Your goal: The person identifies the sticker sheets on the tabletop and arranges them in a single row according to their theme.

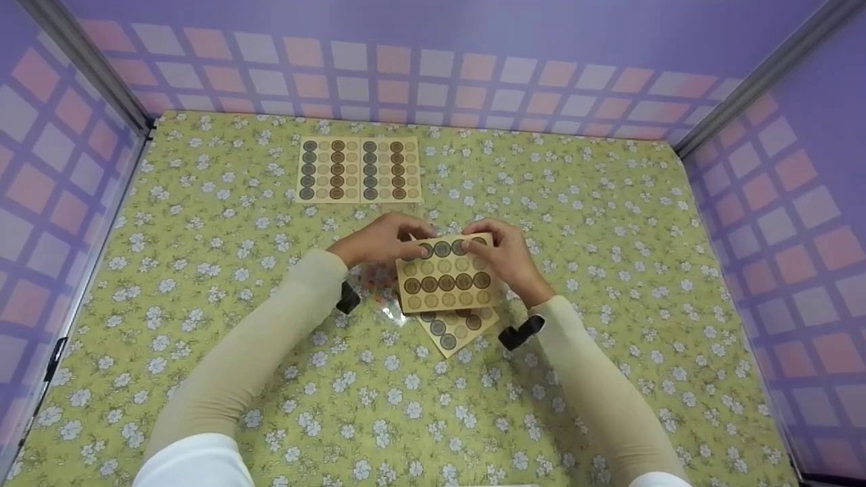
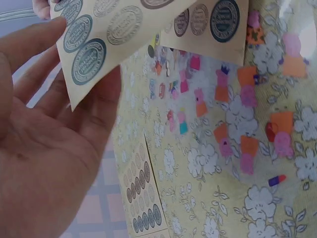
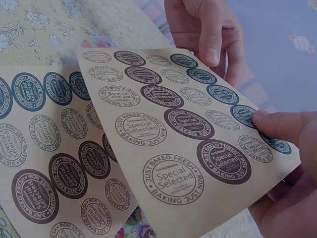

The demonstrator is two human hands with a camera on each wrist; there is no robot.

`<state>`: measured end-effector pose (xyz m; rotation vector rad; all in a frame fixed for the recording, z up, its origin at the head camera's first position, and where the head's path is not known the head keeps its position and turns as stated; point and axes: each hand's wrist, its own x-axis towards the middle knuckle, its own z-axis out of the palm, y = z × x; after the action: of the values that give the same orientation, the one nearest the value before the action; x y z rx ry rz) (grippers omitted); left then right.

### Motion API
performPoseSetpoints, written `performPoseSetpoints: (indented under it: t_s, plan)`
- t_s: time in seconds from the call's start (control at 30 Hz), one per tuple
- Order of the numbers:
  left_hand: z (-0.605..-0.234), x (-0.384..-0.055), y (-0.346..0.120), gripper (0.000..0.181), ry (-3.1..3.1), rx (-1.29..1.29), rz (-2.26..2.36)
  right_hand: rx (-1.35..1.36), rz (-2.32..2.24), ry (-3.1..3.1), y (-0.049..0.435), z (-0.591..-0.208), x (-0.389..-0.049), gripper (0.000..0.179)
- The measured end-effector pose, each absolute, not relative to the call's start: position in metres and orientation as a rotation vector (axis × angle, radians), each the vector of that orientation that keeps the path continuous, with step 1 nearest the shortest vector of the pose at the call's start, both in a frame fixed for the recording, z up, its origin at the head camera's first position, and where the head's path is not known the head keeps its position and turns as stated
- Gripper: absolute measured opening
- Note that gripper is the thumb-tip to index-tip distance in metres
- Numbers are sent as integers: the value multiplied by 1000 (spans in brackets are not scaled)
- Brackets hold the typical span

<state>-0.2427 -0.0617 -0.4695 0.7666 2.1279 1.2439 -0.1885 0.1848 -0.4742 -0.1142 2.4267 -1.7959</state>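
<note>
A kraft-coloured sheet of round labels [image 1: 445, 291] is held tilted up off the table, its rows dark green, plain and brown. My left hand [image 1: 382, 242] pinches its far left corner, the thumb on top and the fingers behind. At the far right corner my right hand [image 1: 507, 258] grips it the same way, the thumb over a green label. "Special Selected" and "Baking Just Now" are readable on the labels in the right wrist view. A second label sheet [image 1: 461, 328] lies turned at an angle underneath, partly hidden by the held one.
Clear film with cartoon pig stickers [image 2: 223, 109] lies on the table left of the held sheet, partly covered. Farther back, two more label sheets [image 1: 359, 169] lie side by side. A flowered cloth [image 1: 636, 270] covers the table, with purple checked walls [image 1: 433, 81] around it.
</note>
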Motion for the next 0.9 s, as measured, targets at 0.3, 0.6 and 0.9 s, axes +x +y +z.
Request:
performPoseSetpoints:
  t_s: [0.3,0.6,0.9]
  plan:
    - [-472,-239,-65,12,2130,674,1305,19,-1892,2412,184,-471,-187,44]
    - [-479,-232,-67,20,2115,432,1654,233,-2158,2289,189,-475,-184,52]
    - [-485,-212,-46,23,1979,177,1976,320,-2249,2029,174,-477,-175,64]
